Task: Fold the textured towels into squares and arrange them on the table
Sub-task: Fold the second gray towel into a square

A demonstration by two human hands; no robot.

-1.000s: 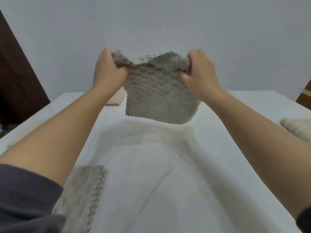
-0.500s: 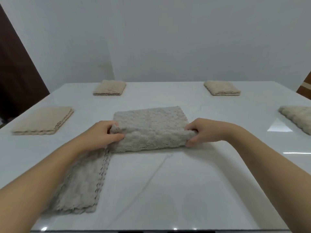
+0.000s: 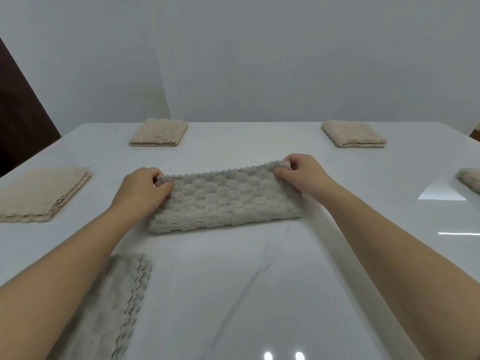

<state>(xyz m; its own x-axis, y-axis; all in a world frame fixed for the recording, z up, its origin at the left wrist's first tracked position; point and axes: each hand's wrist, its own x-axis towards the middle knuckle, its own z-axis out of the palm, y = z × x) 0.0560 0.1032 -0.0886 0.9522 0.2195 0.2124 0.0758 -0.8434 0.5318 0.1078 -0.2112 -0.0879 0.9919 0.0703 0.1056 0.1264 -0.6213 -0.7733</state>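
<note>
Hands (image 3: 141,189) (image 3: 302,175) now at far towel (image 3: 226,203) corners

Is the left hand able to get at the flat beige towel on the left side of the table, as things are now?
Probably yes, once it lets go. The left hand pinches a corner of the grey towel; only bare table lies between it and the beige towel.

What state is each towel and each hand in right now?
middle towel: folded into a long strip, lying flat.
left hand: pinches its far left corner.
right hand: pinches its far right corner.
far left towel: folded, lying flat.
far right towel: folded, lying flat.
left edge towel: folded, lying flat.
right edge towel: cut off by frame, fold unclear.
near left towel: lying flat, partly hidden.
</note>
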